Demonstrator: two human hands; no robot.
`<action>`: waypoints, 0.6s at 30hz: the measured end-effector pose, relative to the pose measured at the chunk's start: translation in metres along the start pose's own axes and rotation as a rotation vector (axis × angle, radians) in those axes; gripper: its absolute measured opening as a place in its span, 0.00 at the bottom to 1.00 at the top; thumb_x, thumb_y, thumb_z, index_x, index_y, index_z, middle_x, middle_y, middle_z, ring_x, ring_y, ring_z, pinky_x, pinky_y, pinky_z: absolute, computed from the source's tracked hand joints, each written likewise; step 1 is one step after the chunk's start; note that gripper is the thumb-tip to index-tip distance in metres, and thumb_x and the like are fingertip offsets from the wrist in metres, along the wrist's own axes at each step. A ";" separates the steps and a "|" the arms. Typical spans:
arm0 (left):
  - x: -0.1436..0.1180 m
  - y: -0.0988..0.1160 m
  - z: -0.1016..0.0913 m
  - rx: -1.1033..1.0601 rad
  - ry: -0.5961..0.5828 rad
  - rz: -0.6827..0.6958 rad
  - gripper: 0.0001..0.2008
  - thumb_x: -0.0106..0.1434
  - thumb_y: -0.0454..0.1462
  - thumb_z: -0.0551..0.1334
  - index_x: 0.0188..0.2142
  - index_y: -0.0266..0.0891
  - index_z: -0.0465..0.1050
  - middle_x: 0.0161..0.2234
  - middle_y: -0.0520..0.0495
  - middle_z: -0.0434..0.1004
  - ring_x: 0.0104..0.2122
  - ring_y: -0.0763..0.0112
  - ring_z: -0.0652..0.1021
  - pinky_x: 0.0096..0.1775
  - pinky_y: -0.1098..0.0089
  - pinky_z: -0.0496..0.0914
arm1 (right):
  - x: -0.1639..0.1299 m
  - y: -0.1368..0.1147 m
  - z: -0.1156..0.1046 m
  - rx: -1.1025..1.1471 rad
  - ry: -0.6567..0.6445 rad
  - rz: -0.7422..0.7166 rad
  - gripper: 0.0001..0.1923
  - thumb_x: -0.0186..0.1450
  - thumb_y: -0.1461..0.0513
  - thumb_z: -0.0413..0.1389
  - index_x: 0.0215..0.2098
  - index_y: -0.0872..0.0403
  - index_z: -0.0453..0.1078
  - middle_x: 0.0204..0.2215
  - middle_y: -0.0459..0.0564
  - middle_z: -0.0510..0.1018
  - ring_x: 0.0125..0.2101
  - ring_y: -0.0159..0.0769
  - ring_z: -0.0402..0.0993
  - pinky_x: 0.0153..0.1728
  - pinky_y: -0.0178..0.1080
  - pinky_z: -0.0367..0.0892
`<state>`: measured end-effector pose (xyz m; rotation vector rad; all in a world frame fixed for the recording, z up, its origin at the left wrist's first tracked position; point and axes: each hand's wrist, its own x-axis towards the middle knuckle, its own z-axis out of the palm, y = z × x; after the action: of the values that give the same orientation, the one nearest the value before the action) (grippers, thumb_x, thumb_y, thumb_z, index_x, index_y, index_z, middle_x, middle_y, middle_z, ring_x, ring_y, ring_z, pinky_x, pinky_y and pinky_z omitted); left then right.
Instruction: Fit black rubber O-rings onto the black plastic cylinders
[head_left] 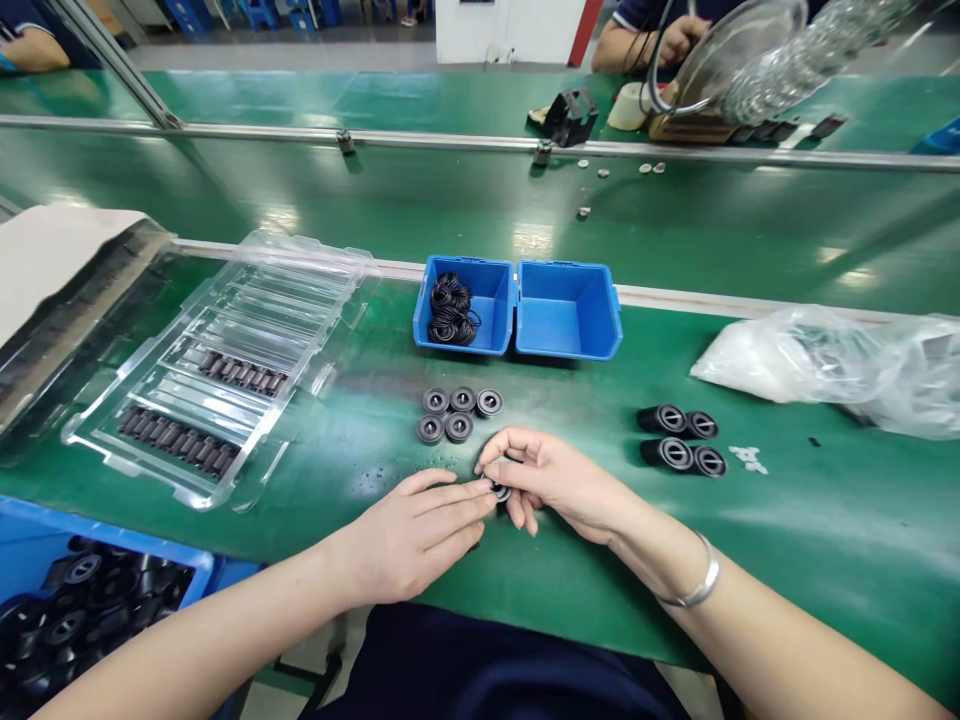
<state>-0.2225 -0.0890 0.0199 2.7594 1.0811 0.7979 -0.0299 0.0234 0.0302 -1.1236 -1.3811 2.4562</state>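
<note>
Both hands met over the green mat (570, 600) near its front edge, and between them sat a small black roller (500, 490), mostly hidden by fingertips. The left hand (409, 535) lay nearly flat, its fingers stretched toward the part and touching it at the tips; the right hand (555, 480) pinched the roller between thumb and forefinger, its other fingers curled under. Whether a ring was already on the part could not be seen. To do this well, by my reading, the right hand had to keep the roller steady and square while the left worked the fitting evenly around it, without twisting or dropping the piece. Just beyond the hands stood five rollers (458, 414) on end, three behind and two in front. To the right lay four longer pieces (681, 438) on their sides, in two rows. Two blue bins (517, 306) stood side by side: the left one held a heap of black rings (450, 310), too tangled to count. A clear tray (225, 370) at the left carried two rows of dark pins, and a plastic bag (832, 365) lay at the right.
</note>
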 end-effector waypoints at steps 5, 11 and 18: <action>-0.001 -0.001 0.002 0.012 0.005 -0.012 0.12 0.70 0.29 0.53 0.45 0.31 0.74 0.52 0.39 0.77 0.55 0.62 0.73 0.57 0.60 0.64 | -0.007 0.014 0.005 0.169 0.087 -0.091 0.14 0.62 0.56 0.61 0.40 0.58 0.71 0.19 0.44 0.74 0.18 0.27 0.69 0.20 0.30 0.66; -0.002 -0.001 0.004 0.011 -0.008 0.009 0.12 0.69 0.28 0.53 0.44 0.29 0.74 0.52 0.39 0.76 0.58 0.59 0.70 0.57 0.58 0.63 | -0.024 0.041 0.023 0.346 0.221 -0.219 0.15 0.67 0.59 0.57 0.50 0.57 0.72 0.25 0.45 0.75 0.26 0.26 0.69 0.34 0.31 0.66; -0.004 0.003 0.005 0.101 -0.093 0.039 0.15 0.70 0.29 0.49 0.45 0.32 0.75 0.58 0.41 0.70 0.62 0.54 0.63 0.55 0.56 0.61 | -0.027 0.038 0.017 0.385 0.138 -0.167 0.16 0.68 0.61 0.56 0.52 0.58 0.72 0.23 0.46 0.74 0.24 0.27 0.68 0.31 0.32 0.66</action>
<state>-0.2202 -0.0929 0.0144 2.8766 1.0828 0.6288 -0.0124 -0.0215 0.0209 -1.0180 -0.8740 2.3376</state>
